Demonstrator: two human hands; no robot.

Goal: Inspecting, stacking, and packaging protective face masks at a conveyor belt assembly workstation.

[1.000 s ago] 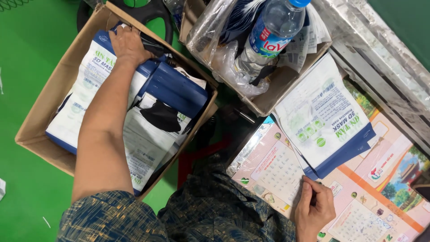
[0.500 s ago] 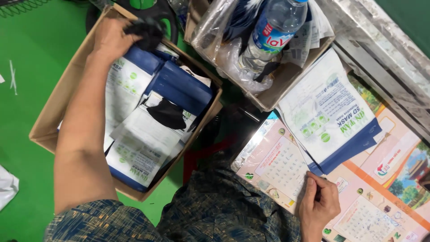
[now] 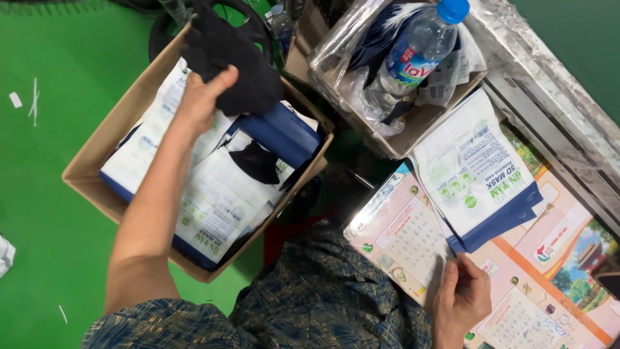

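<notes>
Left hand (image 3: 200, 97) pinched black masks (image 3: 232, 61) above the box (image 3: 90, 161); right hand (image 3: 462, 304) flat, holding nothing, beside the pouch (image 3: 478, 174). Lift them clear, I'd say.

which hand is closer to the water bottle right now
Left. The left hand is level with the water bottle, over the pouch box and gripping a black mask; the right hand rests far below on the calendar.

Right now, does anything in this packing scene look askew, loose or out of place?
Yes: one black fabric mask lies loose among the white-and-blue pouches in the brown cardboard box, and those pouches sit jumbled at angles.
</notes>
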